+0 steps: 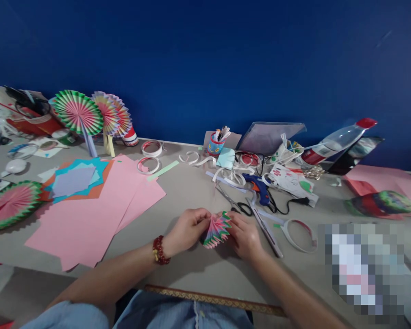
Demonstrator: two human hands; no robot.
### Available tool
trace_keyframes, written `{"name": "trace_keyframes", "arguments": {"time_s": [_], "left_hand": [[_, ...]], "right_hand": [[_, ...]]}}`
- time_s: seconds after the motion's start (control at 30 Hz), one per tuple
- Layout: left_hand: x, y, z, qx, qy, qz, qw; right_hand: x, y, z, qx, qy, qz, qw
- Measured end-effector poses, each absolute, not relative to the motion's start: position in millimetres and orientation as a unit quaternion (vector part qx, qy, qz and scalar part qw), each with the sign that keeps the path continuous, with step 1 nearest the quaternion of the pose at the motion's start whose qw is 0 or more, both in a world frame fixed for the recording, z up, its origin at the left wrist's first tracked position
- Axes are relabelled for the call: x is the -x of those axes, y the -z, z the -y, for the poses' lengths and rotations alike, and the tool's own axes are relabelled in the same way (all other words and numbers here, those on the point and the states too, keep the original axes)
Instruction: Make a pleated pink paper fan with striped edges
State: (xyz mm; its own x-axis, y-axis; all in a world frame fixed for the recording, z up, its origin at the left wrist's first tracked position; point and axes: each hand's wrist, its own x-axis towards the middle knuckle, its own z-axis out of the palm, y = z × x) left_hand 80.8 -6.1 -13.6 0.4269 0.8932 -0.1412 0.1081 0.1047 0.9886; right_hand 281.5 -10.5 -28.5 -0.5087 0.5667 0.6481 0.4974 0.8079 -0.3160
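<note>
Pleats formed, full round not reached: a small paper fan between two hands

The small pleated fan of pink, purple and green-edged paper [216, 230] is above the near middle of the grey tabletop [178, 192], between the person's hands. The left hand [192, 228], with a dark red bead bracelet [161, 250] at its wrist, pinches the fan's left side between thumb and fingers. The right hand [245, 235] is closed on the opposite side, fingers curled along the edge; its thumb is too hidden to make out.

The folding looks done: crisp zigzag pleats run across the piece, and its coloured layers are together. It spreads only as a wedge, and no handle shows on it. Whether anything fastens its gathered end cannot be told.

Finished-looking pieces offer a measure. A round green-rimmed pink paper fan [78, 113] stands at the back left on a lilac paper handle [89, 142], beside a round purple-edged fan [104, 112] with a pale yellow handle [108, 145]. Against these, the piece in hand seems about midway: pleated, but neither a full circle nor mounted.

Large pink paper sheets [78, 224] lie flat to the left, unpleated. Black-handled scissors [231, 201] and a blue-and-orange glue gun [260, 188] lie beyond the right hand, both out of the person's grasp.
</note>
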Motion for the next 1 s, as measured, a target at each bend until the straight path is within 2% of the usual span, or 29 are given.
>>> {"name": "trace_keyframes", "arguments": {"time_s": [0.27,0.67,1.0], "left_hand": [[-81,20,1,-0.538,-0.305,-0.445,0.648],[-82,17,-3,-0.449,-0.291,-0.447,0.717],[-81,15,-4,-0.423,-0.319,-0.45,0.719]], "right_hand": [[-286,36,8,0.315,-0.054,0.877,0.358],[-287,43,3,0.305,-0.033,0.877,0.369],[-284,39,4,0.298,-0.026,0.888,0.35]]}}
